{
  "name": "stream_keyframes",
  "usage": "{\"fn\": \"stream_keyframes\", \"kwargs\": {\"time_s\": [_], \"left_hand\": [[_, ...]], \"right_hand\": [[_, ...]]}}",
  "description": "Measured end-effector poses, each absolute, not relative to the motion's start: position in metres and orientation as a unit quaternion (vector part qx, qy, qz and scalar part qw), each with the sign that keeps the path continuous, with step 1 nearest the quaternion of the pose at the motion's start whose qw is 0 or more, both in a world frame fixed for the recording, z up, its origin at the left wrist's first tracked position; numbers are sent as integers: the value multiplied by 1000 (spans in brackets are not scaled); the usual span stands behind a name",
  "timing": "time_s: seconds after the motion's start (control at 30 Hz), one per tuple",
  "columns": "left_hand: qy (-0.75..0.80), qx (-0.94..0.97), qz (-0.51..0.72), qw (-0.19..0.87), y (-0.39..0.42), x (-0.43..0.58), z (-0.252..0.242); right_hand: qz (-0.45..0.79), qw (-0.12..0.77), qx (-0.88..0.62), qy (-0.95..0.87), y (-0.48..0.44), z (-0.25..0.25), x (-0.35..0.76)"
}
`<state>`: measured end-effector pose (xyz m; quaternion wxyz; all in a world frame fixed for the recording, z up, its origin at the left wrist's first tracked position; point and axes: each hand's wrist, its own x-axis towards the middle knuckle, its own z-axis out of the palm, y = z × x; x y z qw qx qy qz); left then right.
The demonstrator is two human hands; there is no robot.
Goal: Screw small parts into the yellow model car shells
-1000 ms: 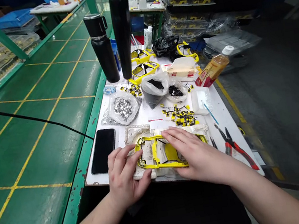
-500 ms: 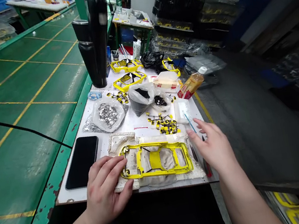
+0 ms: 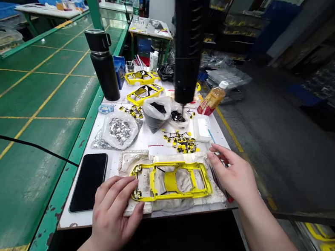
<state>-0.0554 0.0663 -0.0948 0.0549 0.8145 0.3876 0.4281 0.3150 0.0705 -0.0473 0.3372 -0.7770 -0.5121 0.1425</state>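
Observation:
A yellow toy car body [image 3: 170, 183] lies upside down in a whitish plaster-like fixture [image 3: 217, 194] near the table's front edge. My left hand [image 3: 112, 208] rests over the fixture's left end. Its fingertips touch the car body there, and the thumb lies apart, lower down. Beyond the fixture's right end is my right hand [image 3: 234, 172], thumb and fingers apart with nothing seen between them. It partly hides some dark slim tools beside the fixture. A thin blue stick [image 3: 211, 136] lies just past its fingertips. A black electric screwdriver [image 3: 186, 74] hangs over the table's middle, bit downward.
Behind the fixture are yellow-black parts on sprues [image 3: 183, 142], a bag of silvery pieces [image 3: 120, 131], bags of black parts [image 3: 156, 112] and a white block [image 3: 201, 129]. A phone [image 3: 88, 182] lies left; a black flask [image 3: 103, 67] and a drink bottle [image 3: 214, 99] stand farther back.
The hanging screwdriver has swung from in front of the flask to the right, over the table's middle. My right hand has come slightly closer and lower; my left hand stays at the car body.

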Motion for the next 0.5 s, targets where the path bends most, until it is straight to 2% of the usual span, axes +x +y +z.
{"fn": "stream_keyframes", "kwargs": {"time_s": [0.1, 0.5], "left_hand": [[391, 810, 432, 59, 66, -55, -95], [403, 789, 456, 80, 61, -51, -91]], "right_hand": [[134, 376, -762, -509, 61, -41, 314], [201, 666, -604, -389, 26, 3, 275]]}}
